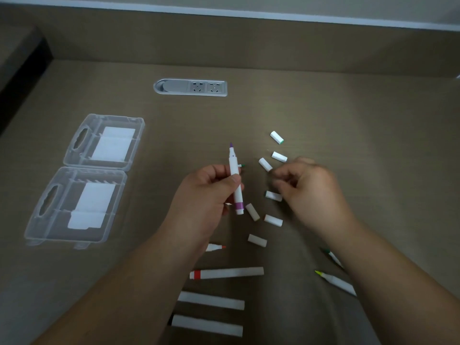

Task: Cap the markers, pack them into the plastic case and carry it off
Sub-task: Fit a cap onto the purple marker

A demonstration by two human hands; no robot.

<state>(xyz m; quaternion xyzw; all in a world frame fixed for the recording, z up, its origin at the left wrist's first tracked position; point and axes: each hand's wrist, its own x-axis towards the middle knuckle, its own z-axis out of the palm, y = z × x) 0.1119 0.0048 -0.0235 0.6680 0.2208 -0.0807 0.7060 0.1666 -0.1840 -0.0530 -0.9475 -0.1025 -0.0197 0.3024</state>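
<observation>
Here an uncapped purple marker (235, 180) is held upright, tip up, by the curled fingers of the left hand (206, 192). The right hand (308, 188) is blurred above loose white caps (273, 196); its grip cannot be told. The clear plastic case (84, 180) lies open, well to the left.

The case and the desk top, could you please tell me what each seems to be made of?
Case: clear, glossy hard plastic, apparently; the desk shows through its walls and moulded handles. Desk top: probably matt wood-look laminate; faint straight grain lines, no shine.
</observation>
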